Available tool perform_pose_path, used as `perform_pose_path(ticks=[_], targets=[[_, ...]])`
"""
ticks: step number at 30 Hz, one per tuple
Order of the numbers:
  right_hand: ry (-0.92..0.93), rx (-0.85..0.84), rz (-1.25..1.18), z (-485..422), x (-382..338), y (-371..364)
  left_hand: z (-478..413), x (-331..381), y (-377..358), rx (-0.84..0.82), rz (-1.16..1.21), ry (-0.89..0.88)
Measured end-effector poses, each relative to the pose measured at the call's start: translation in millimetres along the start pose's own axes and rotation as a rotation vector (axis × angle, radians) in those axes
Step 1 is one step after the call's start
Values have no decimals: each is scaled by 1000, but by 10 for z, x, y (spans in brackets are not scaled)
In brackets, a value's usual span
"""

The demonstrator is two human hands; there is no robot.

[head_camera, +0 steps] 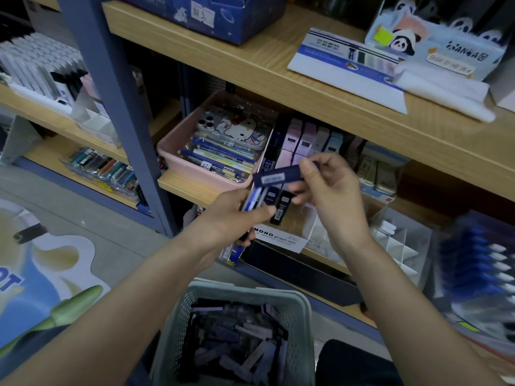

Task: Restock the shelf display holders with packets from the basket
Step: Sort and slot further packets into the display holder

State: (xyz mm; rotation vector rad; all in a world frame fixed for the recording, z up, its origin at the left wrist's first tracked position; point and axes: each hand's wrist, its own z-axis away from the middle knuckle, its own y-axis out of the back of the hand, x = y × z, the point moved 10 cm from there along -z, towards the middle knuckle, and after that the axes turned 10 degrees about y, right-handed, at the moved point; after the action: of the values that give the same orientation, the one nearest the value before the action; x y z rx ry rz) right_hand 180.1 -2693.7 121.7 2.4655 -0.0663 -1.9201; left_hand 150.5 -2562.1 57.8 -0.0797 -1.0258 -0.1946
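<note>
A pale green perforated basket (pixel 302 307) sits at the bottom centre, between my knees, full of several dark and lilac packets (pixel 237 332). My left hand (pixel 231 215) grips a small bundle of blue and white packets (pixel 252 200). My right hand (pixel 326 188) pinches one dark blue packet (pixel 278 176) by its right end, just above the bundle. Behind both hands, on the middle shelf, a white tiered display holder (pixel 281 240) carries rows of pink, lilac, pale blue and black packets (pixel 303 135).
A pink tray (pixel 178 162) of pens and a cartoon cat case sits left of the holder. Clear acrylic dividers (pixel 398 240) and blue pens (pixel 479 263) stand at right. A blue upright post (pixel 122 112) splits the shelving. Panda boxes (pixel 434 43) are on the upper shelf.
</note>
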Motion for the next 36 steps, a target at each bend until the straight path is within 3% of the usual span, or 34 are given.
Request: perform_pose_path(ticks=[3, 7, 13, 17, 19, 23, 27, 36], targets=[[41, 6, -40, 34, -73, 80, -25, -30, 145, 93, 234, 27], [57, -65, 21, 150, -61, 59, -20, -4, 154, 79, 503, 32], [32, -121, 119, 243, 12, 119, -24, 14, 46, 80, 375, 21], [-290, -48, -44, 357, 304, 268, -37, 27, 6, 90, 309, -1], [-353, -29, -28, 389, 360, 338, -38, 3, -25, 94, 254, 8], [-148, 112, 49, 272, 184, 540, -37, -38, 10, 133, 156, 7], [91, 33, 430, 185, 21, 536, -73, -89, 159, 204, 169, 58], [152, -170, 625, 154, 215, 55, -110, -142, 360, 240, 323, 135]])
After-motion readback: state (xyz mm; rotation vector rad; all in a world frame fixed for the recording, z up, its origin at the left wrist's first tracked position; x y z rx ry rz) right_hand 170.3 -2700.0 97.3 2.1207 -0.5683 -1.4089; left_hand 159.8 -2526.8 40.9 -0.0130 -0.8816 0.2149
